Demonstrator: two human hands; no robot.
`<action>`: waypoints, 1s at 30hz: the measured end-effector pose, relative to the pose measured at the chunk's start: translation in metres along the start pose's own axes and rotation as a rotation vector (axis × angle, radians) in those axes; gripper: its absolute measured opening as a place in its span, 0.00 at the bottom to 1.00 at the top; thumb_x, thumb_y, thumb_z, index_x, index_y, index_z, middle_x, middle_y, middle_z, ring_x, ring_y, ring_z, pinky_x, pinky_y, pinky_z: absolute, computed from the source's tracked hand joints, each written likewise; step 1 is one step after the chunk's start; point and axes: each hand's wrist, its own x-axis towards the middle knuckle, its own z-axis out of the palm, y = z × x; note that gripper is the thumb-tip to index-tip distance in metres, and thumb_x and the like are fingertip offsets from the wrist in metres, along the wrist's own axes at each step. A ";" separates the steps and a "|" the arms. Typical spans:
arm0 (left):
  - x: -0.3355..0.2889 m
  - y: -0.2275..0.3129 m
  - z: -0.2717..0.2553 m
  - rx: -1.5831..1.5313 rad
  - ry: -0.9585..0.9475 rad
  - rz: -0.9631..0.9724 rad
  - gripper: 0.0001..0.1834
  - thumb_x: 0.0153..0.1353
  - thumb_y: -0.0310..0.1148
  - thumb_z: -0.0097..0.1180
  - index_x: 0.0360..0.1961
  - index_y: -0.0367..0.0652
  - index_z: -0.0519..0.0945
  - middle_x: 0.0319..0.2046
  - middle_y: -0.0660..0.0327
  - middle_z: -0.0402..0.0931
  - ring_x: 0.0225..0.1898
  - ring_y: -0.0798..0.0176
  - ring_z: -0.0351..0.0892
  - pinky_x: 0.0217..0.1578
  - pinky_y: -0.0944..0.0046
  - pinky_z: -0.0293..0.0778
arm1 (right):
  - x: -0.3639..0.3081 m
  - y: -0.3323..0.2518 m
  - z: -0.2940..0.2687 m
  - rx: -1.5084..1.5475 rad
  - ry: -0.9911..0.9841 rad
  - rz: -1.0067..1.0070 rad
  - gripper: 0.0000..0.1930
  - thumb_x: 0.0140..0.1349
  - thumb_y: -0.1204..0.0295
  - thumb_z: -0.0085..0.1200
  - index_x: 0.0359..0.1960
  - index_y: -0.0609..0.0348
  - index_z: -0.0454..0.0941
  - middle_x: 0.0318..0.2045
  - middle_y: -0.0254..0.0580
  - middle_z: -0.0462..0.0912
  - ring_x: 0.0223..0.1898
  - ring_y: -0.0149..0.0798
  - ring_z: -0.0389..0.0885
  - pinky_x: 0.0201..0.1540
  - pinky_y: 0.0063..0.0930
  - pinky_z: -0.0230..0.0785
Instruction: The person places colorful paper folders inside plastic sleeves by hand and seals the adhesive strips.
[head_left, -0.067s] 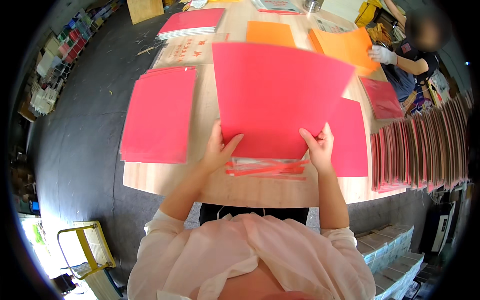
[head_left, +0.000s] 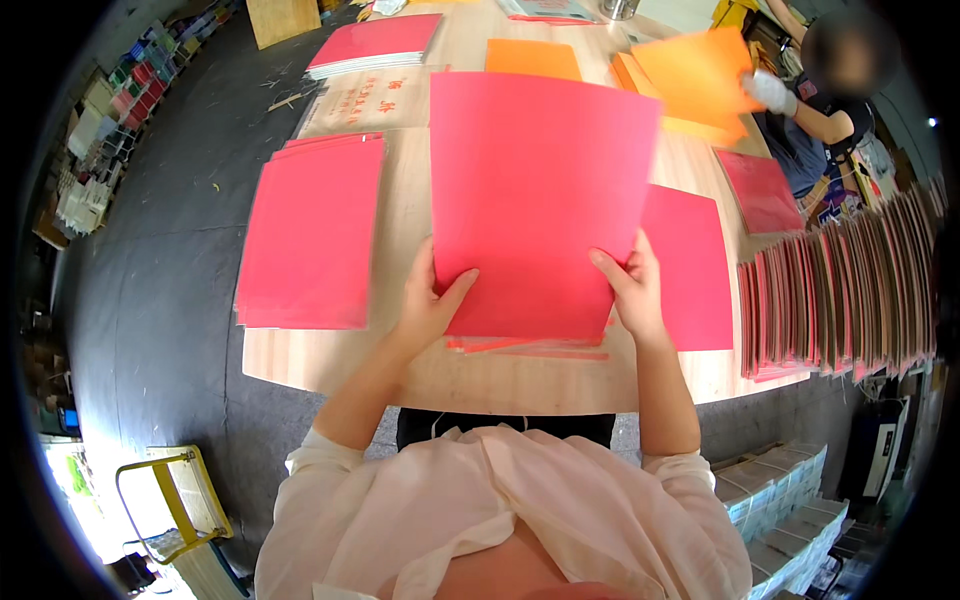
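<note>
From where I stand, the pale wooden counter (head_left: 310,360) takes up most of the view. Above it, straight in front of the person, is a big red sheet (head_left: 540,200), held by its lower corners. A red stack (head_left: 310,235) lies to its left. Both hands, left (head_left: 432,295) and right (head_left: 635,285), are closed to a pinch, thumbs across the near face, fingers mostly hidden behind. Thin red-edged strips (head_left: 530,347) peek out below the sheet.
</note>
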 end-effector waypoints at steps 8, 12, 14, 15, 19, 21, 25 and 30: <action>-0.010 -0.016 0.002 0.793 0.071 -0.227 0.35 0.54 0.28 0.68 0.64 0.37 0.69 0.58 0.48 0.71 0.58 0.56 0.74 0.55 0.59 0.72 | 0.025 0.044 -0.009 -0.631 -0.117 0.317 0.23 0.61 0.76 0.60 0.55 0.74 0.68 0.45 0.54 0.82 0.45 0.41 0.83 0.46 0.30 0.77; -0.021 -0.010 0.006 0.969 -0.295 0.136 0.39 0.51 0.40 0.69 0.64 0.41 0.70 0.66 0.47 0.62 0.67 0.47 0.60 0.65 0.49 0.61 | 0.020 0.053 -0.003 -0.808 -0.014 0.269 0.27 0.61 0.71 0.62 0.56 0.75 0.66 0.43 0.60 0.82 0.42 0.46 0.84 0.42 0.34 0.78; -0.027 -0.012 0.007 0.904 -0.478 0.177 0.40 0.50 0.46 0.69 0.64 0.42 0.71 0.67 0.47 0.60 0.69 0.44 0.56 0.67 0.45 0.56 | 0.015 0.056 -0.001 -0.817 0.030 0.250 0.29 0.61 0.70 0.62 0.58 0.75 0.64 0.42 0.61 0.82 0.41 0.47 0.84 0.41 0.35 0.78; -0.028 -0.010 0.008 0.931 -0.513 0.194 0.41 0.49 0.48 0.69 0.63 0.43 0.71 0.68 0.48 0.59 0.69 0.43 0.55 0.67 0.43 0.54 | 0.014 0.054 0.001 -0.818 0.040 0.255 0.30 0.60 0.70 0.62 0.59 0.74 0.63 0.41 0.61 0.82 0.41 0.48 0.84 0.42 0.36 0.78; -0.031 -0.014 0.010 0.934 -0.537 0.172 0.43 0.46 0.47 0.71 0.64 0.43 0.71 0.70 0.52 0.58 0.71 0.43 0.52 0.69 0.42 0.51 | 0.011 0.028 0.007 -0.896 0.049 0.321 0.33 0.59 0.71 0.63 0.61 0.75 0.60 0.52 0.69 0.76 0.47 0.60 0.82 0.47 0.41 0.77; -0.032 -0.015 0.010 0.931 -0.530 0.157 0.43 0.46 0.46 0.72 0.64 0.44 0.71 0.70 0.52 0.57 0.71 0.43 0.52 0.69 0.42 0.50 | 0.001 0.014 0.004 -1.035 -0.022 0.288 0.34 0.57 0.70 0.65 0.63 0.68 0.62 0.58 0.65 0.72 0.51 0.60 0.79 0.53 0.43 0.74; -0.033 -0.014 0.012 0.895 -0.523 0.144 0.43 0.45 0.45 0.72 0.64 0.44 0.71 0.70 0.52 0.57 0.72 0.44 0.50 0.69 0.43 0.50 | -0.024 0.001 -0.031 -1.292 -0.609 -0.221 0.36 0.52 0.67 0.68 0.64 0.56 0.67 0.68 0.53 0.62 0.64 0.55 0.68 0.67 0.46 0.62; -0.032 -0.017 0.011 0.873 -0.513 0.175 0.43 0.44 0.47 0.72 0.62 0.42 0.73 0.69 0.50 0.59 0.70 0.42 0.51 0.69 0.40 0.51 | -0.046 0.014 -0.037 -1.216 -0.715 -0.182 0.35 0.51 0.64 0.67 0.63 0.54 0.71 0.69 0.48 0.63 0.70 0.47 0.60 0.73 0.47 0.50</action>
